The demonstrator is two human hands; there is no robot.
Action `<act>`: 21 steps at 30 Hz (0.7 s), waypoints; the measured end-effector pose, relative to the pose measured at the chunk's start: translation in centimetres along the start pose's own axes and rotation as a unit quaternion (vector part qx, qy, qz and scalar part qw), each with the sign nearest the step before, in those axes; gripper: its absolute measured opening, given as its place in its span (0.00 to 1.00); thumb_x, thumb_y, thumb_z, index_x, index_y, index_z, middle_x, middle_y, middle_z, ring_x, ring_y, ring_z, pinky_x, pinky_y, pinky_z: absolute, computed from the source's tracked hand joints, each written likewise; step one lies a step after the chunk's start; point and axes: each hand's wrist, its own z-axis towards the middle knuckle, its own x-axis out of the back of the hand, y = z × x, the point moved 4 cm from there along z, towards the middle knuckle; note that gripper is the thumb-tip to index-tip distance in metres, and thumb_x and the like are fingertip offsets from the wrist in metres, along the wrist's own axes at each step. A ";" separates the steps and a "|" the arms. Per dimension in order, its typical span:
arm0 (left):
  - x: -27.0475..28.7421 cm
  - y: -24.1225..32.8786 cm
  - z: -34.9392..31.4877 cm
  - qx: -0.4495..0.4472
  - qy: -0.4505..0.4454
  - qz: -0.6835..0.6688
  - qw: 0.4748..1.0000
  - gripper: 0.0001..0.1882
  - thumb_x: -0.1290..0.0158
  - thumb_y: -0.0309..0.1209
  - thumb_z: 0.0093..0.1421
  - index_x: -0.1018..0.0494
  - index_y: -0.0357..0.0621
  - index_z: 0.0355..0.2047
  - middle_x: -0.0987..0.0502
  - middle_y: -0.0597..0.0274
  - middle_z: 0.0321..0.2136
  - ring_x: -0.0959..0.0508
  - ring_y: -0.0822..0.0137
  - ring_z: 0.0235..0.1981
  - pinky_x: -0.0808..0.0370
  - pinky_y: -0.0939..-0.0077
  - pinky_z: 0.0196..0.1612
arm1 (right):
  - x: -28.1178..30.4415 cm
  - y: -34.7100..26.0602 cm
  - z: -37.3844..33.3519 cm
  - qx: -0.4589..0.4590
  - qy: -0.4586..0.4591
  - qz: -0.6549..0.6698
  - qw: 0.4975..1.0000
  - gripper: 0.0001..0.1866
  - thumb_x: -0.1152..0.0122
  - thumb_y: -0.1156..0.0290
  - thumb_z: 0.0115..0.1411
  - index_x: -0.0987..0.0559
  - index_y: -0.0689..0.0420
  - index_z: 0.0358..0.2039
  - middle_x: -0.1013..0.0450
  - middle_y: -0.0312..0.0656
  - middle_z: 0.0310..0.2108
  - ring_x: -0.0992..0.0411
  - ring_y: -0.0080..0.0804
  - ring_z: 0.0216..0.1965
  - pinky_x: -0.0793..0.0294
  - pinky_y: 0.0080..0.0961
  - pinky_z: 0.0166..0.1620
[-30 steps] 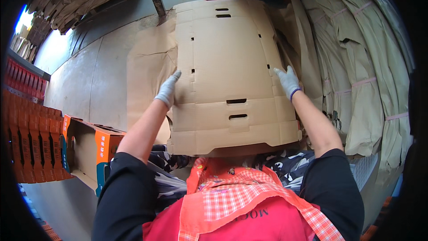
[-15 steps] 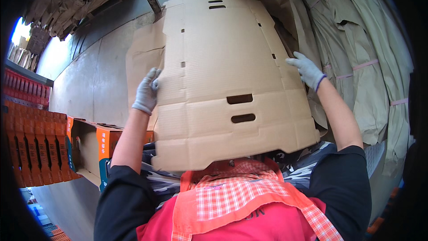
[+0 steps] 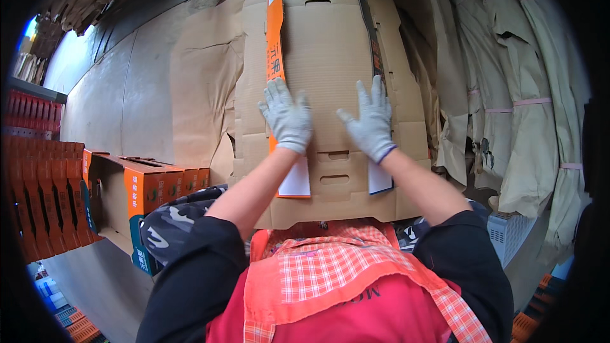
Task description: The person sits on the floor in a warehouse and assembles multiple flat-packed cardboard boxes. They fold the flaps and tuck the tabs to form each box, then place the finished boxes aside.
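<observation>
A die-cut brown cardboard sheet (image 3: 327,47) lies lengthwise in front of me, with handle slots at its far and near ends. Its left side flap (image 3: 274,32) is folded up, showing an orange printed face with white ends. On the right, a dark printed side flap (image 3: 365,13) stands up the same way. My left hand (image 3: 286,116), in a grey-white glove, presses on the left flap with fingers spread. Against the right flap rests my gloved right hand (image 3: 372,117), its fingers also stretched out. Neither hand grips anything.
An open orange and teal carton (image 3: 143,184) stands at the left, beside stacked orange cartons (image 3: 47,197). Brown paper (image 3: 206,70) spreads under the sheet's left side. Tied bundles of wrapped material (image 3: 527,89) line the right. A grey perforated metal piece (image 3: 508,235) sits at lower right.
Both hands have moved inward from the sheet's outer edges. The two long side flaps are now folded up, showing orange and dark printed faces. The sheet's near end has shifted slightly away from me.
</observation>
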 end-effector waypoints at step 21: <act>17.2 0.9 -10.1 -0.390 -0.147 0.210 0.885 0.17 0.43 0.47 0.53 0.21 0.48 0.18 0.25 0.53 0.16 0.22 0.53 0.21 0.26 0.61 0.26 | 18.5 0.3 -8.8 0.440 0.035 0.099 0.892 0.15 0.36 0.77 0.48 0.17 0.51 0.39 0.25 0.39 0.25 0.25 0.37 0.28 0.25 0.30 0.29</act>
